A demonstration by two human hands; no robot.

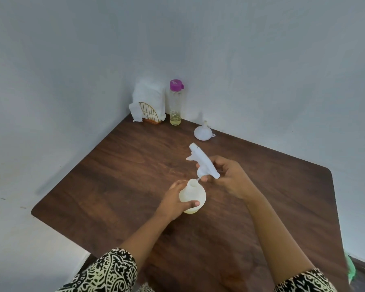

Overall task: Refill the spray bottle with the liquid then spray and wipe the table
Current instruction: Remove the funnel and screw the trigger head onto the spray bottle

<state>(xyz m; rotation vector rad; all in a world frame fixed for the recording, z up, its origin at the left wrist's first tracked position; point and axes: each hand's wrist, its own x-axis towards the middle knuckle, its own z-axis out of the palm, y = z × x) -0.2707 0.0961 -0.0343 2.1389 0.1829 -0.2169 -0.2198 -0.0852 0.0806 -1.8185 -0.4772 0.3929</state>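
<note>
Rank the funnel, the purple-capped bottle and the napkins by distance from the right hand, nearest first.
1. The funnel, just beyond the right hand, near the wall.
2. The purple-capped bottle, upright in the far corner.
3. The napkins, beside that bottle, on its left.

Dark brown table [114, 186] with wood lines. White spray bottle [193, 191], white spray top [200, 159], white funnel [202, 133]. Purple cap [176, 84], yellow liquid [175, 121]. White tissues [148, 91], gold rack [149, 113]. Black-and-white swirly sleeves [112, 268].
</note>
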